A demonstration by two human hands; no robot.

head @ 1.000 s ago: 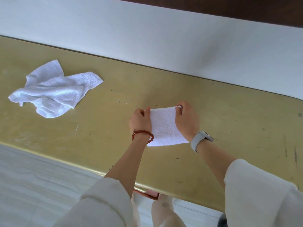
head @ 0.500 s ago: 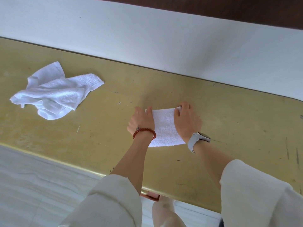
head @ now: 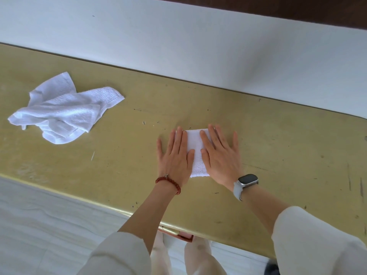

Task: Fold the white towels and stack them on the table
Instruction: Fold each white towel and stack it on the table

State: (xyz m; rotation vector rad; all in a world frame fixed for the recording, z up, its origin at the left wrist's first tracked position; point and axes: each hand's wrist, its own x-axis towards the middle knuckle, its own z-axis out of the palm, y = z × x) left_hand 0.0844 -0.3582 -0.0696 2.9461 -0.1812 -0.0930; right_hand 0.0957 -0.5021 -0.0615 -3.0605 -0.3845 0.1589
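A small folded white towel (head: 195, 150) lies flat on the yellow table (head: 278, 155), near its middle. My left hand (head: 174, 157) presses on the towel's left side with straight, spread fingers. My right hand (head: 220, 155) lies flat on its right side, fingers straight too. Only a strip of the towel shows between the hands. A second white towel (head: 63, 110) lies crumpled and unfolded at the far left of the table, well apart from both hands.
A white wall (head: 178, 40) runs along the table's far edge. The table's near edge (head: 99, 201) crosses diagonally, with pale floor below it. My legs and a pinkish object (head: 184, 237) show under the near edge.
Both hands let go of the towel's far corners and now lie flat and open on top of it, pressing it down. The crumpled towel has not moved.
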